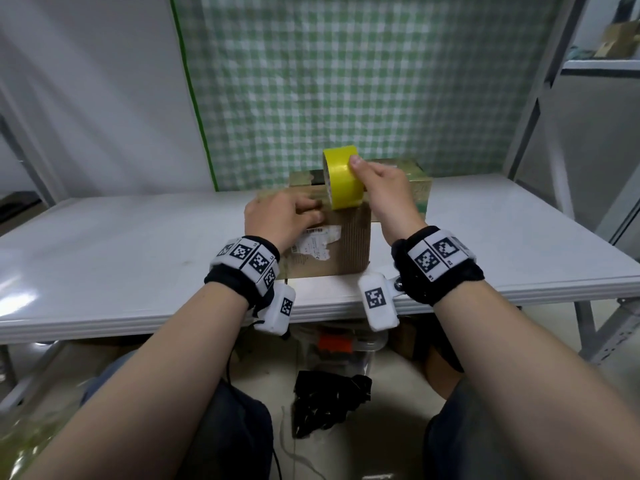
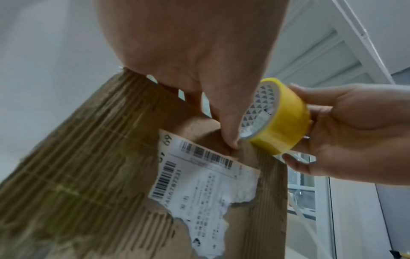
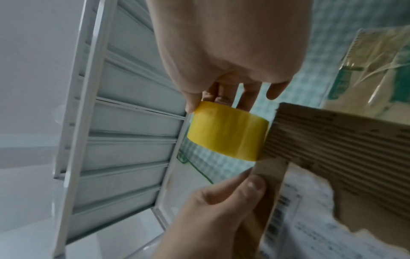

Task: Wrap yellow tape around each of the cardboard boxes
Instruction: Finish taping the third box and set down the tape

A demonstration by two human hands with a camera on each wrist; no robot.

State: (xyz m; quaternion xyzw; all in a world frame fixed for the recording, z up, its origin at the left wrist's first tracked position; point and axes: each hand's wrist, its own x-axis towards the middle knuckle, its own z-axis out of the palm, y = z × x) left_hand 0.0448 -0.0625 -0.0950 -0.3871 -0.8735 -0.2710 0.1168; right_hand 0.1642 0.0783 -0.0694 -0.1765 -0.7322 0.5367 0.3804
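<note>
A brown cardboard box [image 1: 349, 244] with a torn white shipping label [image 1: 317, 242] stands near the white table's front edge. My left hand [image 1: 280, 213] lies on the box's top near its front edge, and its thumb [image 2: 230, 129] presses a strip of tape against the front face. My right hand [image 1: 384, 192] grips the roll of yellow tape [image 1: 343, 178] upright above the box's top right edge, with fingers and thumb curled round its rim. The roll [image 2: 279, 117] sits right beside my left thumb. A second cardboard box [image 1: 415, 181] stands behind the first.
The white table [image 1: 138, 251] stretches wide to both sides of the boxes. A green checked cloth [image 1: 346, 81] hangs behind. A metal shelf frame [image 1: 554, 81] rises at the right. A dark bundle [image 1: 329, 400] and a clear container lie on the floor under the table.
</note>
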